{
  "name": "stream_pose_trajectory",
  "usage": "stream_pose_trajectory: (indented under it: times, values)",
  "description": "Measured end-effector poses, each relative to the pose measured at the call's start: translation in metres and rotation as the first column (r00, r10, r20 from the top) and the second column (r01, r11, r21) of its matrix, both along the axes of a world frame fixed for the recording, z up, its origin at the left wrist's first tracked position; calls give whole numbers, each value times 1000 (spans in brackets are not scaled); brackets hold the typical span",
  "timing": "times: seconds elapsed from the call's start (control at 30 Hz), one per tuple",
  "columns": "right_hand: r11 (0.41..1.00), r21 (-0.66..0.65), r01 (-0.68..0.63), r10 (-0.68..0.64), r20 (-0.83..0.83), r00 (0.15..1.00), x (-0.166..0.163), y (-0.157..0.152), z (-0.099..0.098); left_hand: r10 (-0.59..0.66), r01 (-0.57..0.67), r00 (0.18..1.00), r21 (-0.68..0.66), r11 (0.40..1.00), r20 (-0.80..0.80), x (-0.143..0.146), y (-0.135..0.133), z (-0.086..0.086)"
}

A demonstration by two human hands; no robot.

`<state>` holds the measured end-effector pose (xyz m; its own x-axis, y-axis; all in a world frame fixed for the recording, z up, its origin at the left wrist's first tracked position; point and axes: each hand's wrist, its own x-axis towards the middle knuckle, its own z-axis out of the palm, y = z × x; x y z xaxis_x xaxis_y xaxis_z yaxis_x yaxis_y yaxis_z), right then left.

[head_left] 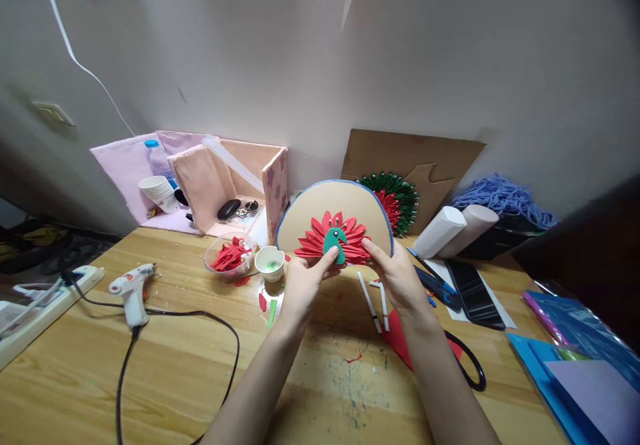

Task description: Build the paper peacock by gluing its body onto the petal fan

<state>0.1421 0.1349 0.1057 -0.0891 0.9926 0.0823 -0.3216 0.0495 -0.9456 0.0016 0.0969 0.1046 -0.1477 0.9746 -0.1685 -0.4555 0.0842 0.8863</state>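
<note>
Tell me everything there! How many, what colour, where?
petals: many, red, centre
bird cutout: one, green, before petals
cardboard arch: one, tan, behind petals
glue gun: one, white, left
power strip: one, white, left edge
scrap bowl: one, clear, left
paper cup: one, white, beside bowl
boxes: two, lilac and peach, back left
cardboard sheet: one, brown, against wall
rosette: one, green and red, before sheet
yarn: one bundle, blue, back right
rolls: two, pale, right
flat slab: one, black, right
table: one, brown, beneath
smaller things: many, mixed, scattered
left hand: one, bare, on cutout
right hand: one, bare, on petals
</note>
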Motion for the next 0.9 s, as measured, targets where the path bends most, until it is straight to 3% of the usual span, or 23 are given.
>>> stream_pose_trajectory:
  times: [0.53, 0.9]
  values:
    - [1000, -17, 4, -4, 23, 1000, -1, 0, 1, -40, 41, 997, 8, 999, -59, -9, -2, 4]
    - [1000, 31, 1, -2, 29, 1000, -7, -2, -3, 250, -249, 943, -29, 968, 220, 3, 1, 6]
